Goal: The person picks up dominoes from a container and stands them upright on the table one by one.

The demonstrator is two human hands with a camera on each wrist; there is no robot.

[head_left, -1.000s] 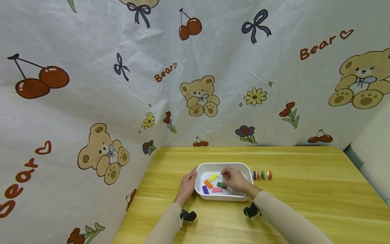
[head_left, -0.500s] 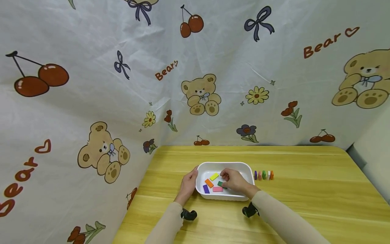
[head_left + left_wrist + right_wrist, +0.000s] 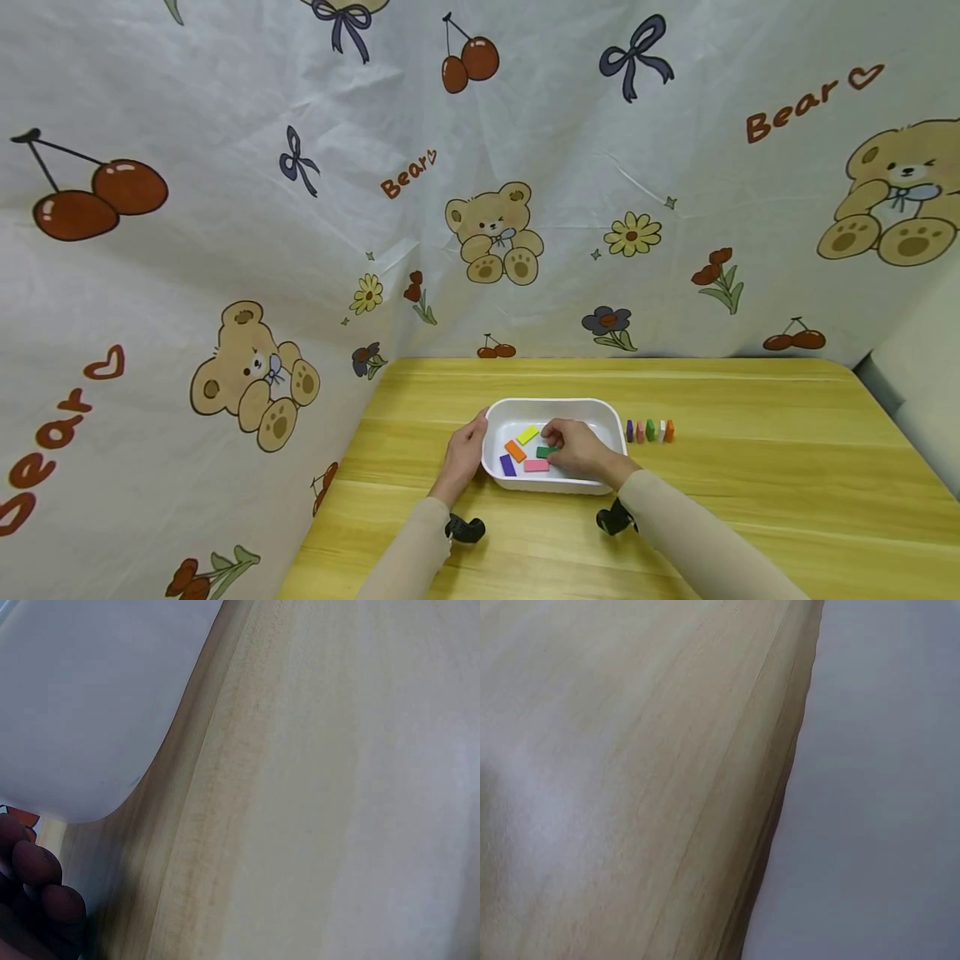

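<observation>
In the head view, my left hand (image 3: 461,458) grips the left end of a white plastic tray (image 3: 491,479). Curled fingertips (image 3: 52,881) show beside the tray's outer wall (image 3: 82,705) in the left wrist view. Inside the tray my right hand (image 3: 579,447) pinches the right end of a small green block (image 3: 544,452), which lies flat; its fingers hide part of that end. Around it lie a yellow block (image 3: 528,434), an orange block (image 3: 515,451), a purple block (image 3: 507,465) and a pink block (image 3: 536,466). The right hand is out of sight in its wrist view.
Right of the tray several small coloured blocks (image 3: 650,431) stand upright in a row on the wooden table (image 3: 750,467). A bear-printed cloth (image 3: 562,167) hangs behind the table and along its left side. Each wrist wears a black device (image 3: 465,530).
The green block has turned slightly and lies more level under my right fingers. My left hand and the tray stay in place; the head view has shifted a little.
</observation>
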